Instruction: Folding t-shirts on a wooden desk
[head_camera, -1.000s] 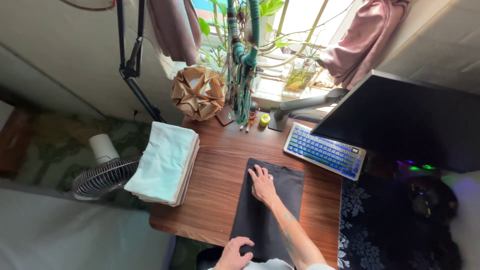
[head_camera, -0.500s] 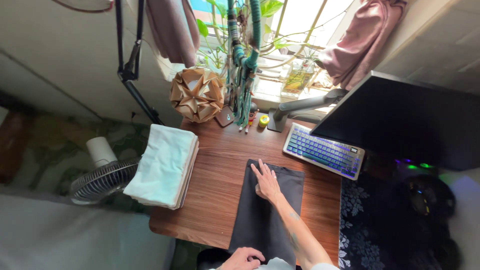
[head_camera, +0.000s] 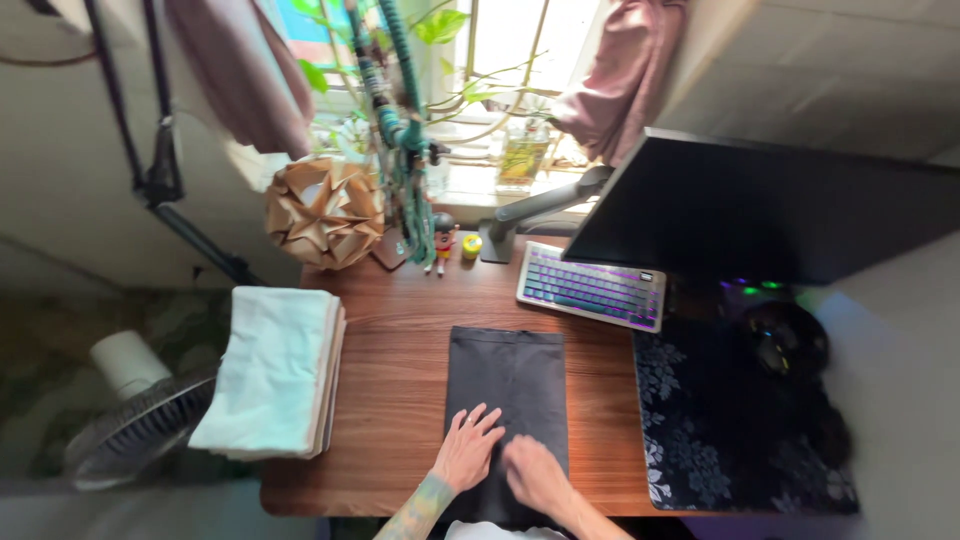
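A dark grey folded cloth (head_camera: 507, 380) lies flat on the wooden desk (head_camera: 400, 350), its long side running away from me. My left hand (head_camera: 467, 448) rests palm down on the cloth's near left part, fingers spread. Beside it, my right hand (head_camera: 533, 474) presses flat on the cloth's near right part. Neither hand holds anything.
A stack of pale folded cloths (head_camera: 270, 370) sits at the desk's left edge. A lit keyboard (head_camera: 590, 286), a dark monitor (head_camera: 760, 210) and a floral black mat (head_camera: 730, 420) fill the right. A paper star ball (head_camera: 322, 212) and a hanging plant (head_camera: 400, 120) stand behind. A fan (head_camera: 130, 430) is below left.
My right hand slid back from the cloth's far end to its near end. My left hand moved up onto the cloth beside it. The view shifted right.
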